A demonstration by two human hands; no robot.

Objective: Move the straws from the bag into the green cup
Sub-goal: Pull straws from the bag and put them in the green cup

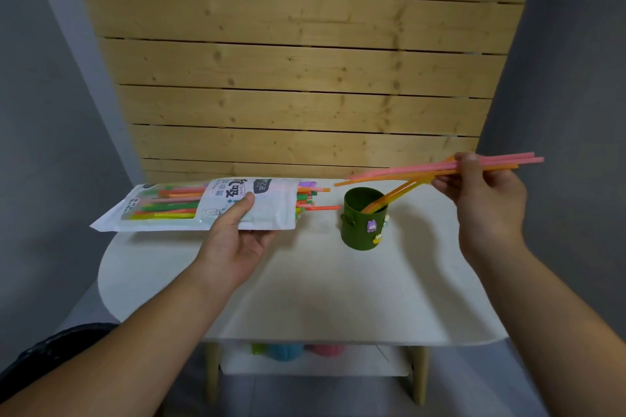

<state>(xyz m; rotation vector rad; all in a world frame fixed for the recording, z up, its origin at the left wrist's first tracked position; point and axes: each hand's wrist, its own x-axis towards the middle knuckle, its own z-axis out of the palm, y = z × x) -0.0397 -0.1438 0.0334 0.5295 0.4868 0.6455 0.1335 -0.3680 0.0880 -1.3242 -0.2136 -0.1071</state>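
Observation:
My left hand [237, 234] grips a white plastic bag [267, 210] of coloured straws from below, thumb on top, holding it flat above the table. Several straw ends [313, 200] poke out of its open right end. The green cup [364, 223], decorated with small stickers, stands upright on the white table to the right of the bag. Orange and yellow straws [389, 198] lean inside it. My right hand [484, 196] pinches a bunch of pink and orange straws [423, 171], held nearly level above and to the right of the cup.
The white table [305, 298] has a rounded front-left edge and a lower shelf holding colourful objects [291, 350]. A wooden slatted panel [305, 78] stands right behind the table. Grey walls flank both sides.

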